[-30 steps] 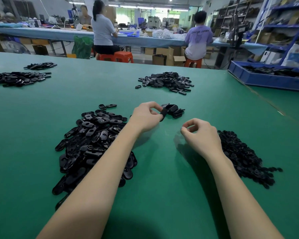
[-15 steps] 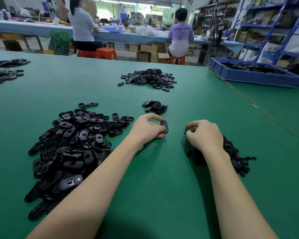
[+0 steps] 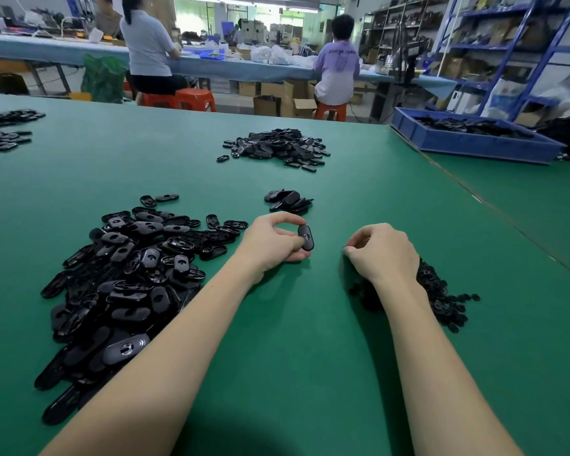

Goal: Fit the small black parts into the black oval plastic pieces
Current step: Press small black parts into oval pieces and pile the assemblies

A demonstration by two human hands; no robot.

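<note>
No writing can be read on the parts. On the green matte table (image 3: 310,357), the left hand (image 3: 270,245) pinches one glossy black oval piece (image 3: 305,237) upright between thumb and fingertips; the right hand (image 3: 382,251) is curled, fingertips drawn together — whether they hold anything cannot be told. A large oval heap (image 3: 129,274) lies toward the left edge, the small parts (image 3: 438,294) under the right wrist. Beyond, a few ovals (image 3: 288,200), a farther pile (image 3: 277,148) — and a blue tray (image 3: 474,144) at the far right.
</note>
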